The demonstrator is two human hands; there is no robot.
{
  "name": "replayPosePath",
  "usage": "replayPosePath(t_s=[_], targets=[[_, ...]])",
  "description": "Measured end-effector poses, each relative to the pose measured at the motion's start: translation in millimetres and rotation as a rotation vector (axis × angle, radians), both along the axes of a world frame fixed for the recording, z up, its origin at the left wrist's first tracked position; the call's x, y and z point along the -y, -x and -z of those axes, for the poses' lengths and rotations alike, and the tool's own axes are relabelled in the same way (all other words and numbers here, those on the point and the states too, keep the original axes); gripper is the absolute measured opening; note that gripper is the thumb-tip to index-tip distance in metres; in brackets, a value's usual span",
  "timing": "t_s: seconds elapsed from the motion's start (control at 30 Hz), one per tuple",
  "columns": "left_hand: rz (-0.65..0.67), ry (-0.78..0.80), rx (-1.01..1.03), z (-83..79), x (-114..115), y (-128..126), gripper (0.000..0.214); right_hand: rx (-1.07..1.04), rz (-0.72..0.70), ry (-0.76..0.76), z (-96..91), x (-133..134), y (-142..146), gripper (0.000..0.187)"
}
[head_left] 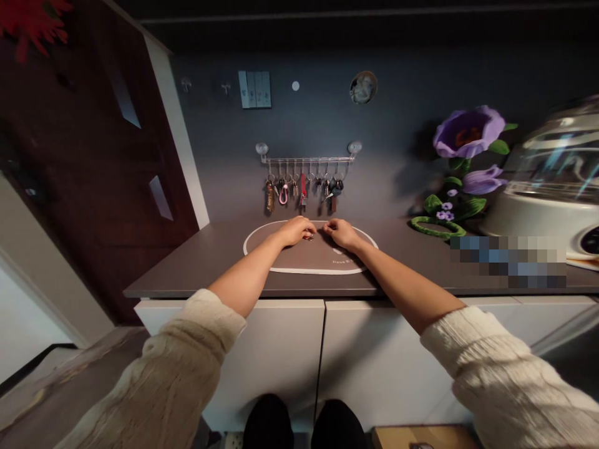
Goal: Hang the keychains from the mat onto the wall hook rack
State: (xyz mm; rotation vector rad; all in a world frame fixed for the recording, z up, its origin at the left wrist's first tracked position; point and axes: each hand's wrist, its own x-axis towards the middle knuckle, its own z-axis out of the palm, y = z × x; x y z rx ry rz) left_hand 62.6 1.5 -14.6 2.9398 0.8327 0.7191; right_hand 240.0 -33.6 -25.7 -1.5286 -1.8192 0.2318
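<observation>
Both my hands are over a brown oval mat (299,259) with a pale rim, lying on the dark countertop. My left hand (296,231) is closed, its fingertips on a small red and silver piece (308,236) that looks like a key; most of it is hidden. Just to the right, my right hand (341,233) rests low over the mat with its fingers curled together. What those fingers hold, if anything, cannot be seen. Behind the hands, a clear hook rail (309,160) on the wall carries several key rings, one with a red strap (303,187).
Purple artificial flowers (468,134) and a large appliance with a clear dome (552,168) stand at the right. White cabinet doors (276,355) are below the counter's front edge. A dark red door (135,156) is at the left. A cardboard box (397,436) sits on the floor.
</observation>
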Motion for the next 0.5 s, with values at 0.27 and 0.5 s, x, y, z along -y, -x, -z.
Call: replayPosePath(t_s=[0.27,0.5], targets=[[-0.065,-0.061,-0.040,-4.2,2.5,0.1,0.018,0.029,0.015,0.037,-1.3,-0.6,0.0,0.019],[-0.162,-0.097,-0.008,-10.8,5.2,1.2,0.018,0.004,-0.006,0.043,-3.6,1.7,2.1,0.019]])
